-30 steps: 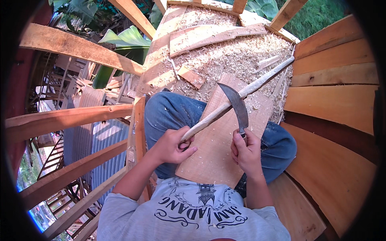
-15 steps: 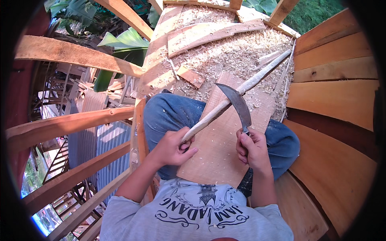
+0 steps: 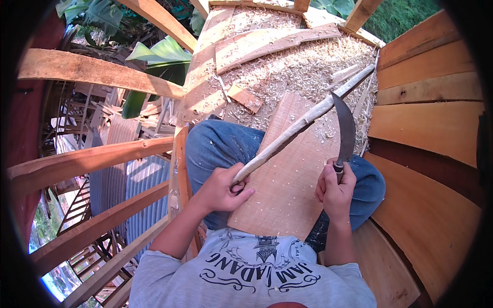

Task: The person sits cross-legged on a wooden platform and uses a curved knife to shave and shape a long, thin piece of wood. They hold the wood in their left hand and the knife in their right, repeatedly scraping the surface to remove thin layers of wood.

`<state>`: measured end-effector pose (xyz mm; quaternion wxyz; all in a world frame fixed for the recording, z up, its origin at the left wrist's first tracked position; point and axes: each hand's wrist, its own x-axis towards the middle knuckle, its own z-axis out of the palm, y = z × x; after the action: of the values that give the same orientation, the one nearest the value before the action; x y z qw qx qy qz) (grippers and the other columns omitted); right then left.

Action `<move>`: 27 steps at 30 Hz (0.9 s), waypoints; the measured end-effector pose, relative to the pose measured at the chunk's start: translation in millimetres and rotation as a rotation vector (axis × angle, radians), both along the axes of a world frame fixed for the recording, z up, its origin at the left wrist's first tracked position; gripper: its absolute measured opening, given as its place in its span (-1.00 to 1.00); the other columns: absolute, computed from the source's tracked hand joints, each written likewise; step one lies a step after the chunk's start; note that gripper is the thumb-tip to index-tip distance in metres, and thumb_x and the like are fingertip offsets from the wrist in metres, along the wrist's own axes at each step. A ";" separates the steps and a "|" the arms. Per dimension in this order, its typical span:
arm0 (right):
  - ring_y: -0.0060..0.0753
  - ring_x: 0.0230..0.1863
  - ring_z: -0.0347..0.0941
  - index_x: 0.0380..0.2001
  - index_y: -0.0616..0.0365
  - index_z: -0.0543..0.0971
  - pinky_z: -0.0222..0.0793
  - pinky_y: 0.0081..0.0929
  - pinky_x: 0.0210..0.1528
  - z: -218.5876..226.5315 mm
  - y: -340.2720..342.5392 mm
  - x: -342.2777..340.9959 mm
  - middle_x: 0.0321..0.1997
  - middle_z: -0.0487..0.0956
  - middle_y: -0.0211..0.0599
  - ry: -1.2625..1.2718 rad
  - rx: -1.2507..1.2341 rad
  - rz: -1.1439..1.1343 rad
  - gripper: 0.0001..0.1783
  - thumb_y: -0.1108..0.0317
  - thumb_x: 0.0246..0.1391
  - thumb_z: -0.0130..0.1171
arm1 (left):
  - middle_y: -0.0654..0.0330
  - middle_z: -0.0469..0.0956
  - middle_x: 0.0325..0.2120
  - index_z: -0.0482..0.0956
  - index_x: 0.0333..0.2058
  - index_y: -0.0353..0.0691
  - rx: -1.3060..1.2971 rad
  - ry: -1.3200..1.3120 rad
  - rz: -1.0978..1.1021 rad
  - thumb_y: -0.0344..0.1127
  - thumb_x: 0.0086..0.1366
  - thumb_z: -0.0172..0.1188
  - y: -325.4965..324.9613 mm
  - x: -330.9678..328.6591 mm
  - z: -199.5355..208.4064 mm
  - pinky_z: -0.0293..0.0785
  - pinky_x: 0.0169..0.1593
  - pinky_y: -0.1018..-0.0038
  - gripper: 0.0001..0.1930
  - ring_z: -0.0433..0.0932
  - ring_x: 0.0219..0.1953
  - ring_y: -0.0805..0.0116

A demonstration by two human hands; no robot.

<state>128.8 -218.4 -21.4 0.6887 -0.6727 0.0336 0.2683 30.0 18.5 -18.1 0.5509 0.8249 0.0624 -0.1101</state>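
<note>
My left hand [image 3: 226,189] is closed round the near end of a long pale wooden stick [image 3: 298,126]. The stick slants up and away to the right, its far end close to the plank wall. In my right hand [image 3: 335,187] is the dark handle of a curved sickle [image 3: 345,128]; its blade points away from me, tip bent to the left, right of the stick and apart from it. Below both hands a wide wooden board [image 3: 280,192] lies across my lap, dotted with small shavings.
Wood shavings [image 3: 308,64] cover the floor ahead, with a curved plank [image 3: 272,46] and a small wood block [image 3: 244,98] among them. A plank wall [image 3: 426,126] rises at the right. Wooden rails [image 3: 92,156] run along the left, with corrugated sheets [image 3: 146,185] beyond.
The sickle has moved right and away from the stick, and its blade has turned more upright. My left hand has kept its hold with little movement.
</note>
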 end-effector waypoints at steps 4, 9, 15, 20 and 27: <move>-0.75 -0.75 0.17 -0.40 0.16 0.35 0.11 -0.69 -0.71 13.3 14.1 -11.6 -0.71 0.27 -0.56 0.189 0.204 0.556 -0.86 0.37 0.18 0.05 | 0.33 0.21 -0.80 0.39 -0.44 -0.25 -0.003 -0.016 0.014 -0.40 -0.02 0.31 -1.3 -2.4 -5.1 0.22 -0.59 0.57 -0.76 0.26 -0.76 0.50; -0.74 -0.85 0.08 -0.39 0.18 0.37 -0.01 -0.70 -0.84 4.1 9.1 4.0 -0.75 0.26 -0.48 0.259 0.284 0.221 -0.69 0.13 0.23 0.01 | 0.33 0.22 -0.78 0.40 -0.42 -0.27 -0.004 0.022 0.005 -0.41 -0.03 0.30 -1.1 -0.8 1.3 0.22 -0.58 0.58 -0.76 0.25 -0.74 0.53; -0.77 -0.80 0.10 -0.39 0.16 0.35 0.00 -0.71 -0.80 -25.9 15.7 -25.4 -0.74 0.25 -0.52 -0.288 -0.083 -0.093 -0.76 0.23 0.21 0.06 | 0.34 0.23 -0.76 0.40 -0.43 -0.29 -0.013 0.044 -0.016 -0.42 -0.03 0.29 -0.4 -1.3 -1.6 0.20 -0.58 0.61 -0.77 0.23 -0.72 0.57; -0.76 -0.79 0.08 -0.39 0.16 0.31 0.04 -0.70 -0.77 3.6 -5.0 7.4 -0.73 0.25 -0.52 -0.125 0.098 -0.263 -0.76 0.23 0.23 0.03 | 0.33 0.18 -0.81 0.40 -0.46 -0.26 -0.008 0.003 0.013 -0.40 -0.01 0.30 -1.4 -1.1 -2.1 0.21 -0.59 0.57 -0.78 0.24 -0.76 0.52; -0.80 -0.75 0.15 -0.39 0.15 0.38 0.05 -0.70 -0.74 8.2 11.5 -5.9 -0.69 0.27 -0.59 0.332 0.280 0.528 -0.85 0.32 0.22 0.02 | 0.33 0.19 -0.80 0.40 -0.45 -0.27 -0.003 0.032 0.008 -0.39 -0.01 0.31 -1.0 -2.6 -3.6 0.21 -0.59 0.57 -0.77 0.24 -0.75 0.52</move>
<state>122.9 -206.9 -13.2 0.6663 -0.5041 -0.0672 0.5453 27.4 17.5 -21.7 0.5513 0.8221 0.0741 -0.1211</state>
